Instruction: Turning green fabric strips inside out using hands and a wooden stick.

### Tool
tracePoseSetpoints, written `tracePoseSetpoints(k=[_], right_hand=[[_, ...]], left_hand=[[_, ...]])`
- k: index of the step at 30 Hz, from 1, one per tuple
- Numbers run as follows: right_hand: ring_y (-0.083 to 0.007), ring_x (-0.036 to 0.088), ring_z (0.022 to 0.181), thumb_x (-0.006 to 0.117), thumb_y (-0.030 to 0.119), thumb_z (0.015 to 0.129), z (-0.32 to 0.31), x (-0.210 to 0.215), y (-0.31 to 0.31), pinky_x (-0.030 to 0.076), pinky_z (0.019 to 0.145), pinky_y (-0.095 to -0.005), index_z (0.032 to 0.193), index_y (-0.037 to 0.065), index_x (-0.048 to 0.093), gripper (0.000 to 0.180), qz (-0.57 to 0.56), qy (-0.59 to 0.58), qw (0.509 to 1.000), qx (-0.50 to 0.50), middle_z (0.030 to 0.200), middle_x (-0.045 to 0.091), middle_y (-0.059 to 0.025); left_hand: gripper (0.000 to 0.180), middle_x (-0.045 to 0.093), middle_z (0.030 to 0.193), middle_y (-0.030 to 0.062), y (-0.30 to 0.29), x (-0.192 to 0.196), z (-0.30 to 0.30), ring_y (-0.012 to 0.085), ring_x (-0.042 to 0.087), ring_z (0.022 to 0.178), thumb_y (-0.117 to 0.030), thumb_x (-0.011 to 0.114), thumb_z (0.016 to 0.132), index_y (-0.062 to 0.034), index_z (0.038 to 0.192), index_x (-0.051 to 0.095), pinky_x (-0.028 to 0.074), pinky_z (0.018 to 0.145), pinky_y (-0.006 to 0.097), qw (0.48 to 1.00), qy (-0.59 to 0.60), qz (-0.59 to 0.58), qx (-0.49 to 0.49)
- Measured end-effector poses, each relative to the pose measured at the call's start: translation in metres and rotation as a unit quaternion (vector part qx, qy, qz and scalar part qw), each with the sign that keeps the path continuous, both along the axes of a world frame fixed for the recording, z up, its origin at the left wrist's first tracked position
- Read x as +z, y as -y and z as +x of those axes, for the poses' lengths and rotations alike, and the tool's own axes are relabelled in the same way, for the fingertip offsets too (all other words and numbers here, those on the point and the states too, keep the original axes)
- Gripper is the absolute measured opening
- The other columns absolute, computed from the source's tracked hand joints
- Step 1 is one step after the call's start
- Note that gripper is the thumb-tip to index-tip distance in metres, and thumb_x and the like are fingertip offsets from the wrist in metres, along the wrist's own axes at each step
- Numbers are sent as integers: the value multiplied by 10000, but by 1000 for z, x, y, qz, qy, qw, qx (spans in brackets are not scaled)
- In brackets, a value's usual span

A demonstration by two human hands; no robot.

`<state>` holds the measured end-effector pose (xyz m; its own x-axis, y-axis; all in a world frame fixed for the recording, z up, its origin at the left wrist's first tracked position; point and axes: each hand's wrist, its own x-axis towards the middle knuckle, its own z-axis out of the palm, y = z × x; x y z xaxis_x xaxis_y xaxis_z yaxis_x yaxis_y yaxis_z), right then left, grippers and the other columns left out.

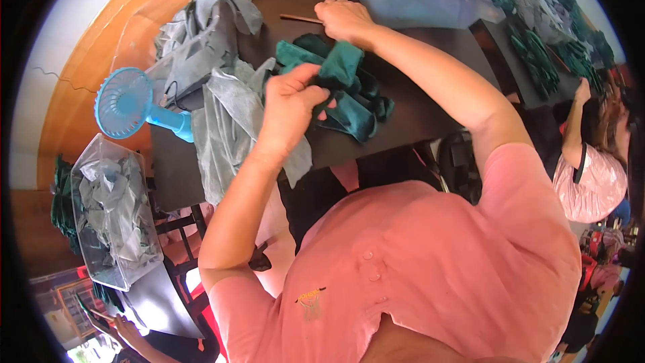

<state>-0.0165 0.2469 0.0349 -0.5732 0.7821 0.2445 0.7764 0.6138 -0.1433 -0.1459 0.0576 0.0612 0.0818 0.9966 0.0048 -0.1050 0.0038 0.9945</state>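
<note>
Here I am over the bench, and my left hand has the green strip: that grip is pinching it, thumb against fingers, and the velvet stands up in a loop just beyond the knuckles. Beneath and to the right of it, more green strips lie loosely folded on the dark top, a little in from the near edge.

Over to my right hand, reaching farther across, and its grip is closed around one end of a thin stick, the free end pointing left, above the bench and clear of the velvet.

Grey cloth sprawls by my left wrist, running past the near edge, and another grey heap sits behind it. The blue fan leans out at the left, its handle touching the cloth or just beside it; I can't tell which.

At the far side, a big tub carries green pieces; lower left, a clear tub is loaded with grey. And out right, a co-worker in a pale pink top has an arm raised towards hanging green strips.
</note>
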Motion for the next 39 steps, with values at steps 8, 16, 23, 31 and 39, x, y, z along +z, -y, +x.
tracePoseSetpoints(k=[8, 16, 23, 31, 39], right_hand=[[-352, 621, 918, 565, 49, 842, 132, -21, 89, 494, 723, -458, 1015, 79, 582, 176, 98, -51, 994, -10, 989, 637, -108], [-347, 647, 855, 558, 14, 826, 209, -13, 132, 499, 736, -441, 1032, 41, 635, 222, -27, -51, 997, -49, 978, 676, -141], [-306, 583, 978, 699, 154, 786, 238, 13, 166, 508, 795, -399, 1109, -17, 612, 376, -62, 20, 996, 68, 1045, 554, -112], [-279, 533, 910, 698, 293, 765, 235, -10, 185, 469, 790, -362, 912, 20, 610, 322, 137, -3, 983, 124, 947, 529, -103], [-266, 517, 843, 622, 186, 694, 245, -29, 187, 410, 667, -353, 850, 89, 570, 190, 253, -109, 945, 174, 859, 463, -79]], left_hand=[[222, 674, 746, 87, 3, 50, 21, 112, 573, 572, -1, 561, 807, 62, 998, 656, 419, 492, 234, 998, -55, 12, -18], [202, 682, 767, 96, -53, 33, 39, 128, 581, 584, -57, 577, 839, 42, 1003, 639, 425, 545, 250, 950, -273, -9, -150], [273, 605, 932, 72, -44, 9, 71, 302, 560, 946, -83, 647, 696, -106, 965, 690, 462, 778, 435, 699, -617, 361, 9], [344, 649, 910, 98, -91, -16, 105, 321, 596, 938, -75, 625, 705, -88, 1045, 671, 497, 799, 457, 757, -593, 270, 60], [242, 598, 795, 123, -85, -16, 107, 295, 587, 823, 33, 580, 670, -28, 887, 670, 496, 742, 375, 788, -530, 292, -111]])
